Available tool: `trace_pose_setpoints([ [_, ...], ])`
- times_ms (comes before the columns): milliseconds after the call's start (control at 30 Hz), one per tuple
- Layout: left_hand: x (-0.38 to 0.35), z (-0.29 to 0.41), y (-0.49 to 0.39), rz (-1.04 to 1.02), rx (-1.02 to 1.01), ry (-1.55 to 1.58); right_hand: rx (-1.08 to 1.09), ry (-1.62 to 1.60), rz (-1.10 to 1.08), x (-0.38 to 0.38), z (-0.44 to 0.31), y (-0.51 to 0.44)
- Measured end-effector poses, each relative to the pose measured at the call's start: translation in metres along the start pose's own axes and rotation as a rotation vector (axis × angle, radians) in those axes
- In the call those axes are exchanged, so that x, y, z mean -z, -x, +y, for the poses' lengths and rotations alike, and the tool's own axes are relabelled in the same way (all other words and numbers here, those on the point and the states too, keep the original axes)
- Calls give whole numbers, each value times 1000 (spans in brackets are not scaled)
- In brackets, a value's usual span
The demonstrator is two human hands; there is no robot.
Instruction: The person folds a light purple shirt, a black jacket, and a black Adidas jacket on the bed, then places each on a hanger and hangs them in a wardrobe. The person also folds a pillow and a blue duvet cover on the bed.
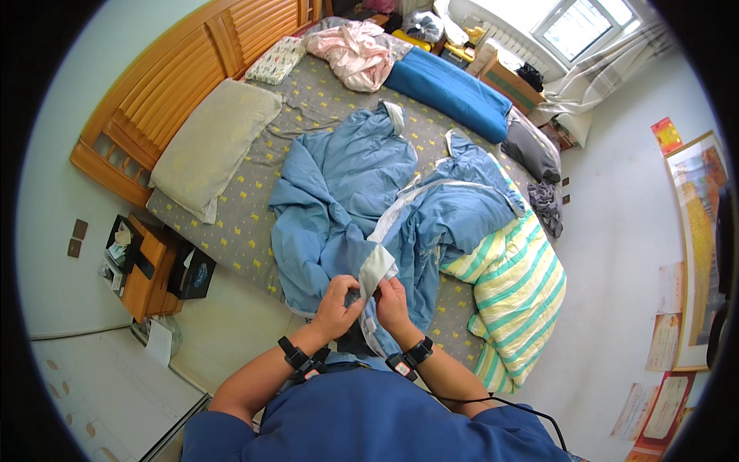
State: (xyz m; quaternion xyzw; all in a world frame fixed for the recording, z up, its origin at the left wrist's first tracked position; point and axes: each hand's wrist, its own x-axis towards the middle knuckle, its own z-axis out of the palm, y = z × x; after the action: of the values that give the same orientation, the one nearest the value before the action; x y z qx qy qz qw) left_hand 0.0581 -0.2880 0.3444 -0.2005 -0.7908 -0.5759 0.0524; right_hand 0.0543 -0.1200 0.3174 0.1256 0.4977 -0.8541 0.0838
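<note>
A crumpled blue duvet cover point(358, 167) with a pale grey-white edge band lies across the near side of the bed. Close to my body, my left hand point(338, 306) pinches the pale band of the cover. Just right of it, my right hand point(392, 303) grips the same edge, its fingers curled over the fabric. The cover's lower end hangs toward my waist. To the right, partly beneath the blue cloth, spreads a quilt with yellow, white and green stripes point(519, 289).
A grey patterned sheet point(248, 231) covers the mattress. Around the bed are a pillow point(213, 144), pink bedding point(358, 52), a rolled blue blanket point(447, 92), a wooden headboard point(185, 69) and a nightstand point(153, 271). A striped curtain point(600, 75) hangs near the window.
</note>
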Motion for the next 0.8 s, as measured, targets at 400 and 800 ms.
trace_pose_setpoints([
  [400,17,10,-32,-72,-180,-130,29,235,44,-27,-40,8],
  [800,6,-86,-14,469,309,-375,518,28,-19,-108,-316,-9],
])
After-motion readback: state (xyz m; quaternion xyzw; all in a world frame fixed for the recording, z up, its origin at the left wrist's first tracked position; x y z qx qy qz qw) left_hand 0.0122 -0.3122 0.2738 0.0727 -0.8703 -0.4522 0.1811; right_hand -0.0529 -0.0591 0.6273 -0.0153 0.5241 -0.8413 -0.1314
